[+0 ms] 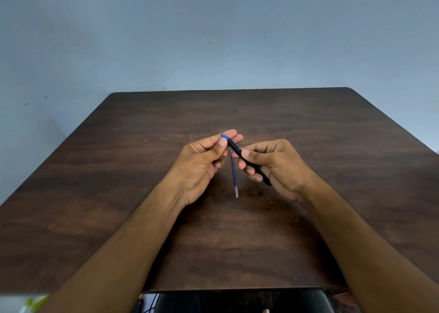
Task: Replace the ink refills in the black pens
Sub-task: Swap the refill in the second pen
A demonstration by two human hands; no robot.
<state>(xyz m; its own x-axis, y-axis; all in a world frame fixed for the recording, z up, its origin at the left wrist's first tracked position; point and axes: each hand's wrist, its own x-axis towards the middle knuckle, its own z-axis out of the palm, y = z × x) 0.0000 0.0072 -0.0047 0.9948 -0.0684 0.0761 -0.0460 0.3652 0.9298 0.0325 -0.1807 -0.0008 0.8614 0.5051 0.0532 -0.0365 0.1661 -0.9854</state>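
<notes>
A black pen (235,147) is held slanted above the table's middle, its blue tip end (224,136) pointing up and left. My right hand (273,165) grips the barrel between thumb and fingers. My left hand (204,160) pinches the blue tip with thumb and forefinger. A loose ink refill (234,173), blue with a clear end, lies on the table between my hands, running toward me.
The dark wooden table (142,194) reaches to a pale blue-grey wall (213,39) behind. A dark seat or object (237,301) shows below the table's near edge. A green and white item (35,303) sits at the bottom left corner.
</notes>
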